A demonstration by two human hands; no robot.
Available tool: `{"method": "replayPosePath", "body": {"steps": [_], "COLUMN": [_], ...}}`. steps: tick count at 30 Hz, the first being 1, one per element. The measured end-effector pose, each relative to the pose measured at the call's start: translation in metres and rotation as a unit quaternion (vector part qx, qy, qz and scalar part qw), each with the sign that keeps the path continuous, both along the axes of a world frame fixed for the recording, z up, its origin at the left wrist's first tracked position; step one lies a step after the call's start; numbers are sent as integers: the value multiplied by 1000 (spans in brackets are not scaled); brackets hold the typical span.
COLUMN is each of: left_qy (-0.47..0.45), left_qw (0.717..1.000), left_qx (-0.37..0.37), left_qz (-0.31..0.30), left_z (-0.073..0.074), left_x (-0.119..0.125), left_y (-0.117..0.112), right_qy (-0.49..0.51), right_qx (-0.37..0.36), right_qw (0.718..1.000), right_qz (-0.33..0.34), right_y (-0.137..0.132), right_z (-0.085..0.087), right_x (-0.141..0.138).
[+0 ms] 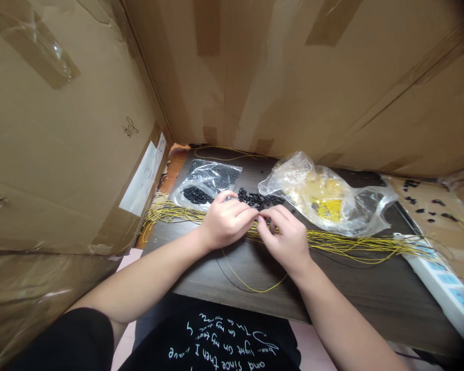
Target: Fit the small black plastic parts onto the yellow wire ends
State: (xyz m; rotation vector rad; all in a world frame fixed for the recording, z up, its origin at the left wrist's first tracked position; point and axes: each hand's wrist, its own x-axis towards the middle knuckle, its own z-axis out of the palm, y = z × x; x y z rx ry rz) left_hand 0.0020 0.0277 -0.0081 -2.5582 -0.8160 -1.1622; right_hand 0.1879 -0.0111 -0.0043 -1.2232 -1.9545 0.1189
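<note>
The left hand point(228, 220) and right hand point(284, 238) meet at the centre of the frame, fingers curled inward and fingertips pressed close together. Their fingertips point(261, 221) seem to pinch a strand of the thin yellow cords point(325, 241), though the fingers hide most of the pinch, and a small dark bit shows beside them. The glossy cords run in a loose, tangled bundle under both hands, across the dark wood tabletop point(232, 281) from left of centre to the right. A looser yellow loop and a thin black cord point(226, 273) curve below the hands. Just above the fingers lies a heap of small black pieces point(255, 199), matte and irregular, too small to make out exactly. More fill a crumpled clear plastic bag point(204, 185) at upper left of the hands, while a second clear bag point(325, 198) holding yellow material sits to the right. A few black pieces point(421, 200) lie scattered on a cardboard sheet point(429, 242) at the right edge, above a white power strip point(436, 283). Taped cardboard boxes point(255, 72) wall the table behind and at left.
</note>
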Motion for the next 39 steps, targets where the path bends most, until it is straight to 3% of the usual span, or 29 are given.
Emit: {"method": "replayPosePath", "body": {"steps": [7, 12, 15, 23, 39], "left_qy": [-72, -91, -92, -104, -112], "left_qw": [997, 996, 996, 995, 993], "left_qx": [-15, -10, -7, 0, 24], "left_qz": [2, -6, -7, -11, -33], "left_z": [2, 5, 6, 7, 6], "left_x": [-2, -1, -1, -2, -3], "left_y": [-1, -2, -3, -4, -5], "right_qy": [121, 251, 306, 379, 395], "right_qx": [-63, -184, -221, -249, -240], "right_qw": [990, 949, 924, 889, 885], "right_qz": [34, 54, 68, 59, 65], "right_y": [2, 2, 1, -1, -5], "right_z": [-1, -9, -7, 1, 3], "right_x": [-1, -3, -5, -5, -7]}}
